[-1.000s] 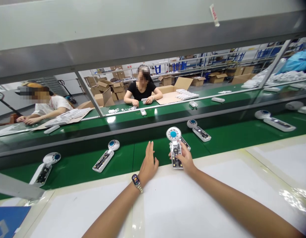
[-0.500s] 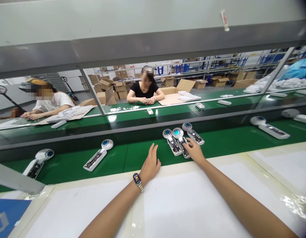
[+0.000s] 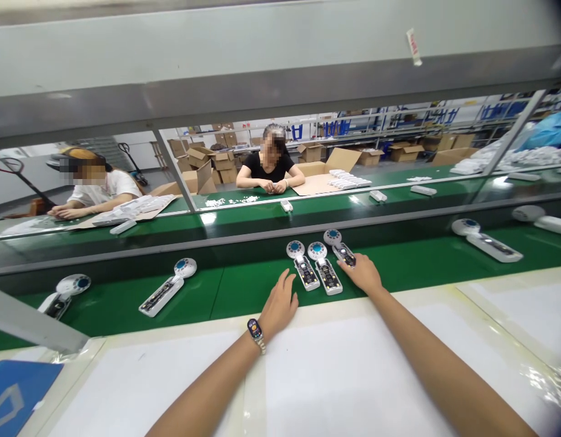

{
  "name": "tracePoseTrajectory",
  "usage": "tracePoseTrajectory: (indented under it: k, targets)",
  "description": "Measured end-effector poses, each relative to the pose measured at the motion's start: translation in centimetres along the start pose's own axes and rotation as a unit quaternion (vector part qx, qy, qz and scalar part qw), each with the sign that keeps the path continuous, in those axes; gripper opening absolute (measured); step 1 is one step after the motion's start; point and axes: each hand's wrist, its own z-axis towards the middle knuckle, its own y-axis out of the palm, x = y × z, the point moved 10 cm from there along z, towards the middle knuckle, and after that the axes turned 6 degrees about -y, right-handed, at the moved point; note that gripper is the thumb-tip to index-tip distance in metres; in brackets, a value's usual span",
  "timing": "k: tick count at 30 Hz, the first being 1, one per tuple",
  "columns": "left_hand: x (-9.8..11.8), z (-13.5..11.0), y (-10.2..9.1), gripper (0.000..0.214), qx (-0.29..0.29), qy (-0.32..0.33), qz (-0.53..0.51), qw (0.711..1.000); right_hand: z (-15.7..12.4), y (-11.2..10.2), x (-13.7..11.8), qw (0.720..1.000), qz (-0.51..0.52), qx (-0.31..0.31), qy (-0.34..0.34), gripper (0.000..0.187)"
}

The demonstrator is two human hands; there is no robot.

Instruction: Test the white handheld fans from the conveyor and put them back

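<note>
Several white handheld devices with round blue-centred heads and open bodies showing circuit boards lie on the green conveyor belt (image 3: 253, 297). Three are grouped ahead of me: one (image 3: 302, 266) nearest my left hand, one (image 3: 323, 270) in the middle, and one (image 3: 340, 247) at the right. My right hand (image 3: 362, 273) rests with its fingertips on the lower end of the right device, not gripping it. My left hand (image 3: 278, 306), with a wristwatch on its wrist, lies open at the belt's near edge, holding nothing.
A white work surface (image 3: 353, 370) runs along the near side, with a blue folder (image 3: 16, 391) at lower left. Further devices (image 3: 166, 295) lie along the belt. Beyond a metal-framed glass partition (image 3: 171, 170), a second belt, two seated co-workers (image 3: 268, 167) and cardboard boxes stand.
My right hand has let go of the device it held, which now lies on the belt. The devices have shifted left along the belt, and my right hand now touches the neighbouring device.
</note>
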Motion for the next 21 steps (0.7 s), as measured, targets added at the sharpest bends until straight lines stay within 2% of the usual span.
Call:
tracePoseTrajectory:
  k: [4, 8, 10, 14, 18, 21]
  targets:
    - [-0.2, 0.2, 0.3, 0.042, -0.028, -0.009, -0.001, 1.0, -0.6, 1.6, -0.2, 0.999, 0.047, -0.015, 0.017, 0.033]
    - [-0.7, 0.5, 0.0, 0.042, -0.021, -0.035, -0.028, 0.999, -0.6, 1.3, 0.1, 0.987, 0.159, -0.012, 0.037, 0.042]
    - [-1.6, 0.8, -0.3, 0.04, -0.007, -0.078, -0.062, 0.995, -0.7, 1.2, -0.3, 0.971, 0.238, -0.012, 0.034, 0.05]
    - [-4.4, 1.8, -0.4, 0.041, 0.025, -0.202, -0.098, 0.974, -1.8, 1.9, -2.1, 0.924, 0.378, -0.056, 0.016, 0.049]
    - [-6.5, 3.9, 0.0, 0.048, 0.042, -0.289, -0.105, 0.951, -3.4, 3.3, -3.4, 0.886, 0.447, -0.12, 0.028, 0.065]
    - [-7.6, 5.5, 0.0, 0.052, 0.04, -0.343, -0.145, 0.927, -4.3, 3.7, -3.5, 0.856, 0.492, -0.141, 0.065, 0.063]
